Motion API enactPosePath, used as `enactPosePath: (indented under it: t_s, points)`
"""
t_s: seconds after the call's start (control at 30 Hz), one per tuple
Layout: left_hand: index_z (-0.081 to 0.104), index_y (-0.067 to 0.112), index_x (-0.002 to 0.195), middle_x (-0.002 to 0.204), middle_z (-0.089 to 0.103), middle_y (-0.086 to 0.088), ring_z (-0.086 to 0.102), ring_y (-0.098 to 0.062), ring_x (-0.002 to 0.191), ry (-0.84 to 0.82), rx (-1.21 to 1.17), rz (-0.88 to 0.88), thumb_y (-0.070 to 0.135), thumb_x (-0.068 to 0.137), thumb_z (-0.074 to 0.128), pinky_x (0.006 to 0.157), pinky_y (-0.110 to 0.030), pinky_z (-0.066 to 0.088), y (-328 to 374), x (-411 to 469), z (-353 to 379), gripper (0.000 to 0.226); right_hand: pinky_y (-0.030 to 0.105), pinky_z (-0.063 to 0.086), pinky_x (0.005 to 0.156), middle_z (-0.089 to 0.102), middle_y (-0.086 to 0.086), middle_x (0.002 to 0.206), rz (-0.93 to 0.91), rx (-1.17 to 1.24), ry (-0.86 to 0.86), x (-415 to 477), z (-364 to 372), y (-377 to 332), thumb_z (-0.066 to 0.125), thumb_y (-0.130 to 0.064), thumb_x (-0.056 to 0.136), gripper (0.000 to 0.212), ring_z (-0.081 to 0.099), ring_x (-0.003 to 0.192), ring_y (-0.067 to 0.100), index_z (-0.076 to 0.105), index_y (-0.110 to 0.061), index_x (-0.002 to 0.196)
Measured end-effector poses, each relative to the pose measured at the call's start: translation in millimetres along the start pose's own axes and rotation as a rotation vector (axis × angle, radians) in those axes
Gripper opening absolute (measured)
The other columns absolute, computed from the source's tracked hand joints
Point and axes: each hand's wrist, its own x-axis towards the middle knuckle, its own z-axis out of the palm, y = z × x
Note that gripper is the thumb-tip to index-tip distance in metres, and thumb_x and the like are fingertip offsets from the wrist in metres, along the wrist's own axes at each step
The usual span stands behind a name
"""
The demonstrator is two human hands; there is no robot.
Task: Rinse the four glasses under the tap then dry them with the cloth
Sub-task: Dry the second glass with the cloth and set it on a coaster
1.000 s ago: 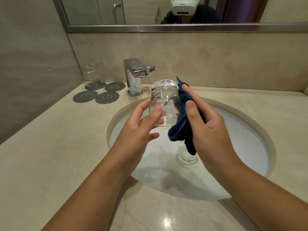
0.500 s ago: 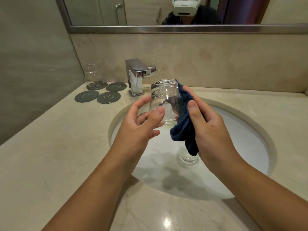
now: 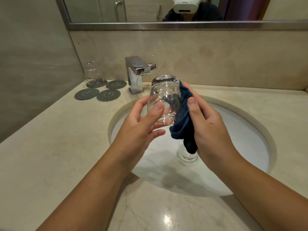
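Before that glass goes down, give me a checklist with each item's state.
1. Left hand grips held glass: ok.
2. Right hand presses cloth to its side: ok.
3. Held glass dry: cannot tell.
4. Bare coaster ready: ok, three free.
5. Tap off: ok, no stream shows.
6. All four glasses done: not ok, sink glass not on a coaster.
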Motion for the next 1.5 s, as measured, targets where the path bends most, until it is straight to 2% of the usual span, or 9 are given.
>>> enactPosePath:
  t_s: [0.17, 0.27, 0.47, 0.73, 0.9, 1.07, 1.23, 1.4, 1.5]
  points:
    - [0.07, 0.064, 0.116, 0.108, 0.075, 0.03, 0.067, 0.007, 0.102, 0.032, 0.125, 0.022, 0.077, 0.07, 0.066, 0.089, -0.028, 0.046, -0.8, 0.6, 3.4, 0.048, 0.043, 0.056, 0.102, 0.075, -0.014, 0.126, -0.034, -0.078, 0.042, 4.2, -4.6, 7.1, 0.049, -0.031, 0.112, 0.037, 0.069, 0.121, 0.017, 0.06, -0.04, 0.147]
    - [0.067, 0.051, 0.13, 0.102, 0.076, 0.021, 0.071, -0.002, 0.097, 0.088, 0.103, 0.063, 0.069, 0.071, 0.074, 0.085, -0.028, 0.049, -3.3, 1.7, 2.0, 0.063, 0.028, 0.05, 0.106, 0.073, -0.019, 0.13, -0.047, -0.108, 0.045, 4.2, -4.4, 5.3, 0.05, -0.03, 0.112, 0.039, 0.065, 0.126, 0.001, 0.059, -0.038, 0.149]
    - [0.064, 0.041, 0.135, 0.112, 0.078, 0.0, 0.075, -0.014, 0.099, 0.107, 0.031, 0.085, 0.056, 0.073, 0.082, 0.085, -0.028, 0.056, 0.0, -0.7, -1.3, 0.066, 0.071, 0.051, 0.098, 0.074, 0.014, 0.12, -0.021, 0.004, 0.055, 5.7, -5.2, 7.5, 0.051, -0.037, 0.111, 0.034, 0.066, 0.113, 0.048, 0.064, -0.047, 0.141]
    - [0.061, 0.05, 0.132, 0.119, 0.079, 0.004, 0.07, -0.014, 0.107, 0.056, 0.068, 0.017, 0.055, 0.09, 0.063, 0.091, -0.035, 0.049, -1.2, 3.0, 2.0, 0.042, 0.06, 0.047, 0.114, 0.076, -0.012, 0.126, 0.008, 0.049, 0.047, 10.2, -7.0, 14.0, 0.053, -0.039, 0.108, 0.032, 0.07, 0.121, 0.024, 0.068, -0.044, 0.137]
    - [0.063, 0.056, 0.125, 0.117, 0.076, 0.01, 0.073, -0.007, 0.101, 0.127, 0.13, 0.038, 0.072, 0.076, 0.071, 0.085, -0.03, 0.048, 0.0, 1.5, 3.9, 0.053, 0.01, 0.049, 0.08, 0.076, -0.027, 0.107, -0.06, -0.098, 0.037, 2.6, -4.4, 7.1, 0.052, -0.032, 0.111, 0.039, 0.069, 0.096, -0.008, 0.059, -0.042, 0.147]
    - [0.056, 0.042, 0.136, 0.118, 0.077, 0.007, 0.076, -0.008, 0.103, 0.166, 0.199, 0.074, 0.062, 0.077, 0.087, 0.087, -0.028, 0.054, 1.8, -3.8, 3.4, 0.07, 0.044, 0.054, 0.068, 0.079, -0.016, 0.107, -0.064, -0.143, 0.021, -2.2, 1.0, 1.3, 0.051, -0.034, 0.11, 0.04, 0.075, 0.093, 0.025, 0.056, -0.051, 0.146]
    - [0.058, 0.033, 0.141, 0.109, 0.08, 0.004, 0.072, -0.013, 0.093, 0.076, -0.003, 0.01, 0.054, 0.078, 0.079, 0.081, -0.03, 0.052, 2.6, -0.8, 0.6, 0.07, 0.064, 0.054, 0.1, 0.073, 0.012, 0.126, -0.009, 0.0, 0.007, 3.4, -2.5, 8.3, 0.048, -0.039, 0.112, 0.035, 0.064, 0.117, 0.046, 0.061, -0.049, 0.143]
    - [0.065, 0.05, 0.131, 0.112, 0.078, 0.019, 0.07, -0.001, 0.104, 0.084, 0.11, 0.03, 0.076, 0.071, 0.068, 0.086, -0.03, 0.048, -0.2, 1.5, 4.3, 0.065, 0.061, 0.048, 0.112, 0.078, -0.008, 0.121, 0.029, 0.017, 0.056, 8.5, -5.8, 11.9, 0.051, -0.038, 0.112, 0.033, 0.07, 0.122, 0.024, 0.065, -0.047, 0.139]
    - [0.065, 0.051, 0.129, 0.11, 0.078, 0.014, 0.073, -0.006, 0.102, 0.134, 0.119, 0.078, 0.073, 0.07, 0.07, 0.088, -0.031, 0.052, -3.0, 2.1, 3.1, 0.062, 0.063, 0.049, 0.104, 0.08, -0.002, 0.114, 0.009, 0.009, 0.071, 6.2, -5.7, 9.3, 0.051, -0.036, 0.111, 0.033, 0.064, 0.117, 0.042, 0.066, -0.046, 0.139]
